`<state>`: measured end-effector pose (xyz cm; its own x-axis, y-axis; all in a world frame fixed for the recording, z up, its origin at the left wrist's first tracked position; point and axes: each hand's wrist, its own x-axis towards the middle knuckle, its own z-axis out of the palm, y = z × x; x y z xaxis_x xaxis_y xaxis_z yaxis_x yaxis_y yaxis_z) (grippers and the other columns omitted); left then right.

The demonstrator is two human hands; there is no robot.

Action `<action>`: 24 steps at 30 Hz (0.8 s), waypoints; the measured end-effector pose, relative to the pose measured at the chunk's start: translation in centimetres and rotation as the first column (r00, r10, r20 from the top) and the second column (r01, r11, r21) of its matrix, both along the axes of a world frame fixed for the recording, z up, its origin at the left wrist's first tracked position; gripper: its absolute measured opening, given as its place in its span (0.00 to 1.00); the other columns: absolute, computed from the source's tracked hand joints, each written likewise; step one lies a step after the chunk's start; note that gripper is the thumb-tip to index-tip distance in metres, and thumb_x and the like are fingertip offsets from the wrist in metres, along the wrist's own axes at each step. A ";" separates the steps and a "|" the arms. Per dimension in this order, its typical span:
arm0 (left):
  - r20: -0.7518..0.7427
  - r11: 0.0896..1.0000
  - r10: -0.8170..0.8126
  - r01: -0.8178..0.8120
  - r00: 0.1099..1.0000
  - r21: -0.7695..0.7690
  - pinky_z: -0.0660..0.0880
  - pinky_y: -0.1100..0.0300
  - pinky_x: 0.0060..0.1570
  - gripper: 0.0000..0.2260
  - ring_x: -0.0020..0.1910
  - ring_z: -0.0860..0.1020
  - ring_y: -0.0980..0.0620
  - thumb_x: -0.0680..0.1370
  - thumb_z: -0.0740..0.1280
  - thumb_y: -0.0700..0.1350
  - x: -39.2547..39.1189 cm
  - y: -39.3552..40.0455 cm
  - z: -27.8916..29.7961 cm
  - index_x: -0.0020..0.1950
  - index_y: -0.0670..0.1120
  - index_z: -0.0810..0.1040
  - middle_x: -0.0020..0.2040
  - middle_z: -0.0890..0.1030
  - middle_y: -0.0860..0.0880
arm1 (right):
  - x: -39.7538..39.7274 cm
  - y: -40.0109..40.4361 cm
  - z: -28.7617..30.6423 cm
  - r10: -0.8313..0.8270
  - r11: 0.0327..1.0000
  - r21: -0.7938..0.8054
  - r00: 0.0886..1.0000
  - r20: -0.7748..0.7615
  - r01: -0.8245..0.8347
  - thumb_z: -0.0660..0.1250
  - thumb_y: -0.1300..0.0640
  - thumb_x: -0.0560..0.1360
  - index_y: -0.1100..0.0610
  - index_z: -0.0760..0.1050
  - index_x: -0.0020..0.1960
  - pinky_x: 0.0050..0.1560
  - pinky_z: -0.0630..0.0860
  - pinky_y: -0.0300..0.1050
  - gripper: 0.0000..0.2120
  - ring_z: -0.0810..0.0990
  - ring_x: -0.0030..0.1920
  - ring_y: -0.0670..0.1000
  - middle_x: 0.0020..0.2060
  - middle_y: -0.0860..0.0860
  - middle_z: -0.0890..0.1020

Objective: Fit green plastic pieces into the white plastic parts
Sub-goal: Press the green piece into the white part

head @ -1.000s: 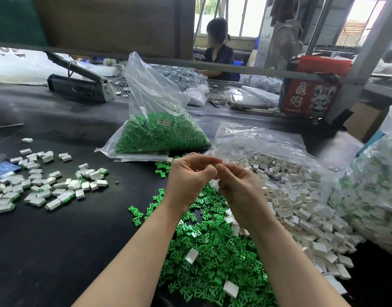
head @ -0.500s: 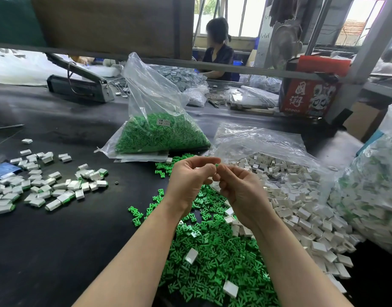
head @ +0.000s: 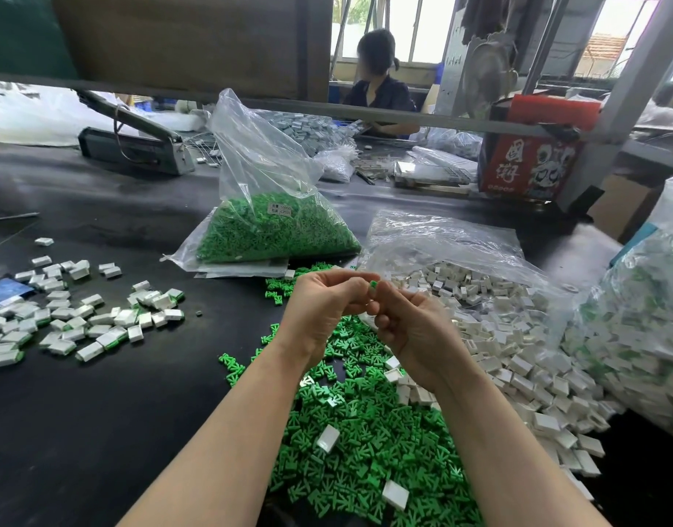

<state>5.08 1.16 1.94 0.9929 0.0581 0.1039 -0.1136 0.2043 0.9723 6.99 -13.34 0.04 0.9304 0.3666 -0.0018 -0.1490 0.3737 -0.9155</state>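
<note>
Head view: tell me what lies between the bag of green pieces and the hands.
In the head view, loose green pieces and one white part lie on the black table between bag and hands.

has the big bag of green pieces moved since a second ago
No. The bag of green pieces lies in the same spot on the black table, just right of the dark sealer tool behind it, as before.

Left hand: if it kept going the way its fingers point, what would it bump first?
Probably the right hand, with a small green piece pinched between the left hand and it.
</note>
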 end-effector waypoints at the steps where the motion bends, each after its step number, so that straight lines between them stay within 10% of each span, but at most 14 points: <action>1: -0.003 1.000 0.002 -0.002 1.000 -0.001 0.79 0.48 0.53 0.08 0.35 0.82 0.46 0.72 0.70 0.35 0.0 0.0 0.0 0.40 0.46 0.87 0.36 0.84 0.41 | 0.0 0.0 0.0 0.000 1.000 0.002 1.000 -0.004 0.000 0.76 0.51 0.65 0.61 0.83 0.47 0.28 0.69 0.33 0.16 0.71 0.32 0.45 0.34 0.52 0.77; 9: 0.059 0.992 0.103 -0.107 0.993 0.069 0.79 0.60 0.38 0.05 0.31 0.80 0.55 0.66 0.70 0.39 -0.1 -0.7 0.0 0.36 0.47 0.86 0.33 0.84 0.47 | 0.0 0.0 0.0 -0.005 0.992 -0.126 0.999 0.042 0.011 0.76 0.47 0.64 0.69 0.78 0.55 0.29 0.67 0.34 0.30 0.70 0.31 0.46 0.34 0.52 0.79; 24: 0.088 0.997 0.072 -0.070 0.994 -0.024 0.71 0.62 0.25 0.05 0.23 0.73 0.51 0.64 0.69 0.38 -0.1 -1.0 -0.4 0.35 0.42 0.84 0.30 0.80 0.41 | -0.7 0.8 -0.3 0.055 0.983 -0.182 0.977 0.205 -0.017 0.65 0.47 0.78 0.54 0.83 0.53 0.36 0.64 0.40 0.13 0.71 0.36 0.48 0.36 0.52 0.80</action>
